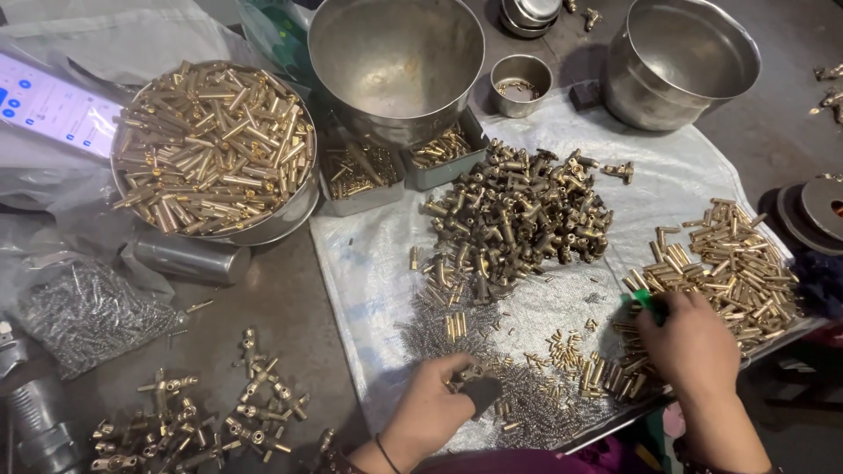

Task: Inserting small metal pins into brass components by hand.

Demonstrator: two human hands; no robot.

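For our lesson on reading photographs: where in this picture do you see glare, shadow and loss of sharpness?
Head view: glare on the plastic sheet and inside the large steel bowl; dark shadow beneath the left hand; right hand slightly soft; corners dim, edges bowed by the wide lens.

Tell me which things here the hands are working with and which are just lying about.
In hand: left hand on dark fitting; right hand in brass tubes; small springs.
Lying about: empty steel bowl, steel pot, bagged springs.
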